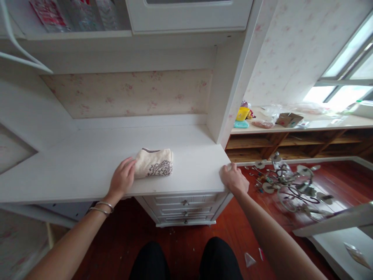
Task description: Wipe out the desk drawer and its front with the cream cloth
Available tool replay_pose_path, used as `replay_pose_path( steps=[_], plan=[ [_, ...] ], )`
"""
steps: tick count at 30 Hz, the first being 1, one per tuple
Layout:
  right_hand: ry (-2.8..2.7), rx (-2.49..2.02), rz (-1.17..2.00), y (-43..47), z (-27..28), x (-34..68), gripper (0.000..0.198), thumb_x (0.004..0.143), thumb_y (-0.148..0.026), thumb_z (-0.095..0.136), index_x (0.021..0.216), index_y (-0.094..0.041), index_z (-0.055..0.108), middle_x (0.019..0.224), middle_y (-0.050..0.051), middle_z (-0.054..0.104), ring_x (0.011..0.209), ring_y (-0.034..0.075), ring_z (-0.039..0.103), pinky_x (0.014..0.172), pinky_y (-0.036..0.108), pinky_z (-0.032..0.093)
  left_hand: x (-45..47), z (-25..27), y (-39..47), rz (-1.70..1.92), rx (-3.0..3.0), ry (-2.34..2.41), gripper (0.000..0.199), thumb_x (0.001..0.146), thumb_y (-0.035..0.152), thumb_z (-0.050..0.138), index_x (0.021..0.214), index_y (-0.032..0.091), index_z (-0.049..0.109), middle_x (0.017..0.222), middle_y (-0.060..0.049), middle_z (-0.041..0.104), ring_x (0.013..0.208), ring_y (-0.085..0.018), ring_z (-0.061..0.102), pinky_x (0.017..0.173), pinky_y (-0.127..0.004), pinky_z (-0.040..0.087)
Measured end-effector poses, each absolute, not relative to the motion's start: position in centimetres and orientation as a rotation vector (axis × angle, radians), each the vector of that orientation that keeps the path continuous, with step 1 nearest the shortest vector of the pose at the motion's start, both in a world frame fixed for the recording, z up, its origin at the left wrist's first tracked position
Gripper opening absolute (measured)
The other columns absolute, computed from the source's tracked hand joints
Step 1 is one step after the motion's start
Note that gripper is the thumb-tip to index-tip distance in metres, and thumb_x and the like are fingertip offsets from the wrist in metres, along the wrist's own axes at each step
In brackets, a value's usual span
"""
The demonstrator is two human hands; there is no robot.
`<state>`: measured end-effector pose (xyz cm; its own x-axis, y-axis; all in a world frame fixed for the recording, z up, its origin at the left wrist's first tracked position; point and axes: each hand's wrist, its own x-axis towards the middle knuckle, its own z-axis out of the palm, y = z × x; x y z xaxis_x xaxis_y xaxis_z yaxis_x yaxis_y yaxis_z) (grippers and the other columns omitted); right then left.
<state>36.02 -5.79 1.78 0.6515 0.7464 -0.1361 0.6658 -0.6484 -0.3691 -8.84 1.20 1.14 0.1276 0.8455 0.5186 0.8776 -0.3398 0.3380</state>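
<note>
Fingers of your left hand (122,179) rest spread against the folded cream patterned cloth (154,162) on the white wooden desk (72,167); your right hand (233,179) curls over the desk's corner, right of the cloth.

No text can be read; the red print on the packets (51,14) is too blurred.

white desktop (87,163) lies bare around the folded cloth (154,162); upright cabinet panel (224,97) blocks the right.
</note>
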Motion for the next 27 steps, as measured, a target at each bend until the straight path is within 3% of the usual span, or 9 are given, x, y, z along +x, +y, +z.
replay_pose_path(
  steps=[4, 8, 13, 27],
  plan=[
    [-1.131, -2.589, 0.395, -5.7, 1.7, 36.0, 0.06, 0.095, -0.056, 0.02, 0.14, -0.023, 0.038, 0.126, 0.018, 0.056, 0.11, 0.035, 0.059, 0.089, 0.05, 0.044, -12.3, -0.2, 2.5, -0.837, -1.977, -2.273, 0.046, 0.093, 0.027, 0.03, 0.126, 0.008, 0.058, 0.133, -0.018, 0.056, 0.125, -0.028, 0.05, 0.109, -0.044, 0.037],
    [-1.14, -2.579, 0.385, -5.7, 1.5, 36.0, 0.059, 0.095, -0.056, 0.02, 0.141, -0.023, 0.037, 0.126, 0.018, 0.056, 0.111, 0.035, 0.059, 0.089, 0.051, 0.044, -11.9, -0.9, 2.3, -0.557, -2.003, -2.293, 0.046, 0.093, 0.025, 0.032, 0.132, 0.014, 0.054, 0.14, -0.015, 0.052, 0.127, -0.032, 0.048, 0.108, -0.057, 0.03],
    [-1.152, -2.588, 0.368, -5.9, 1.3, 36.0, 0.06, 0.095, -0.056, 0.017, 0.141, -0.023, 0.037, 0.128, 0.018, 0.055, 0.112, 0.037, 0.058, 0.09, 0.052, 0.043, -10.9, -0.6, 1.5, -0.508, -2.043, -2.255, 0.047, 0.092, 0.018, 0.032, 0.132, 0.015, 0.055, 0.143, -0.012, 0.05, 0.132, -0.027, 0.044, 0.11, -0.05, 0.03],
    [-1.188, -2.622, 0.411, -6.1, 1.8, 35.6, 0.057, 0.097, -0.049, 0.012, 0.137, -0.021, 0.042, 0.127, 0.019, 0.053, 0.113, 0.036, 0.057, 0.09, 0.051, 0.043, -10.9, -0.4, 1.2, -0.476, -2.024, -2.242, 0.047, 0.091, 0.018, 0.033, 0.131, 0.017, 0.057, 0.143, -0.01, 0.05, 0.131, -0.025, 0.045, 0.109, -0.045, 0.03]
  ],
)
